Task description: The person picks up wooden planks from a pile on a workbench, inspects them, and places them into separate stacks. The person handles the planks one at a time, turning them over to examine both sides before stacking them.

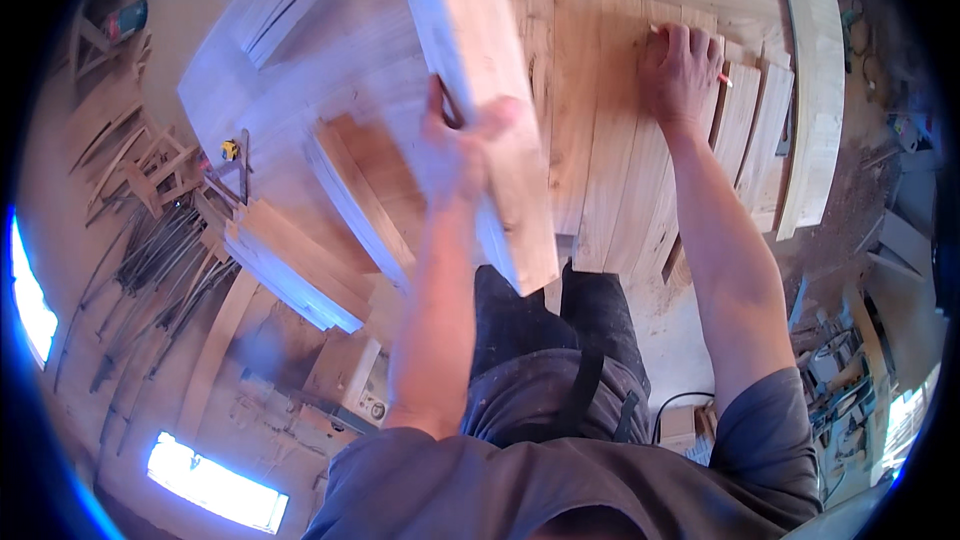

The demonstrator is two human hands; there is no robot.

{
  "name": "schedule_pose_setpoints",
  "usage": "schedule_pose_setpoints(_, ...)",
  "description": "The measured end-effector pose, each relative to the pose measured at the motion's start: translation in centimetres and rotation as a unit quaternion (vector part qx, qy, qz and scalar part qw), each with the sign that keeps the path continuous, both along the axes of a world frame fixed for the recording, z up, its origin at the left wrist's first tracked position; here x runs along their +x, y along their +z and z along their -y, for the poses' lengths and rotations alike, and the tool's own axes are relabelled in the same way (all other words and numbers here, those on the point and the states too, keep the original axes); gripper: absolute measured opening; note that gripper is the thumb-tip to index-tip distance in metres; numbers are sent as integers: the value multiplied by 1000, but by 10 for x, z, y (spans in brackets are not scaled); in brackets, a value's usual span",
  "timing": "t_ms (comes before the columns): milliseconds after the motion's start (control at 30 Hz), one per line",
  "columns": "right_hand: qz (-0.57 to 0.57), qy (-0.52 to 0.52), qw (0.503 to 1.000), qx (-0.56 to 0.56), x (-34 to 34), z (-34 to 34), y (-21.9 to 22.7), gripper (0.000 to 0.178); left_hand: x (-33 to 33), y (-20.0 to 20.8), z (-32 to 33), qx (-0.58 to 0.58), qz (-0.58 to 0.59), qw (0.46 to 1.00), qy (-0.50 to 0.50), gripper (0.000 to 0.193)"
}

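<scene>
Grey shirt (560,490) fills the bottom of the view, dark trousers (560,340) below it, and both bare forearms reach up over the desk (300,70).

Biggest thing in play: the thick pale board (480,70), lifted on edge and tilted, its near end hanging just above the trousers. Left hand (470,145) clamps it, fingers wrapped over one face and thumb on the other. It looks long and heavy for 1 hand, so a grip nearer the middle would likely steady it, and the near end wants watching against the legs.

Next, the row of curved planks (620,160) lying side by side on the desk, edges touching. Right hand (680,70) presses flat on them, fingers curled, pinching a pencil (722,77) whose red tip pokes out to the right. Keeping that palm down should stop the planks shifting if the board comes alongside.

Obstacles: a stack of shorter boards (300,260) sits at the left of the desk, close to the lifted board's swing. A long curved rail (815,90) borders the planks on the right. Smallest, a yellow tape measure (230,149) at the desk's left edge, well apart. Offcuts (150,180) litter the floor at left.
</scene>
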State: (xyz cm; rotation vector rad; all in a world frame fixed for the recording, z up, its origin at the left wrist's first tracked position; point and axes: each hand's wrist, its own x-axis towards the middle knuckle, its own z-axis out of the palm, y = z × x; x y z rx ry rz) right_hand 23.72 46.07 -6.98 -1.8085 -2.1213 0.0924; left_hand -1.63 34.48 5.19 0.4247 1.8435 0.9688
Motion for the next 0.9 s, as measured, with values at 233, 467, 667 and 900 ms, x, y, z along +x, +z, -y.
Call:
schedule_pose_setpoints(233, -9, 9, 1000, 15, -3, -2, 1, 25, 33, -20, 21, -80, -221, 969, -79, 103)
schedule_pose_setpoints(467, 8, 11, 1000, 13, -1, -2, 4, 28, 20, -17, 37, -98, -154, 974, -136, 101)
schedule_pose_setpoints(667, 5, 16, 999, 29, 1, -3, 1, 23, -15, -16, 47, -56, -1, 996, -68, 90)
schedule_pose_setpoints(900, 31, 37, 998, 40, 5, -6, -8, 18, -50, -37, 64, 0, 232, 973, -6, 75)
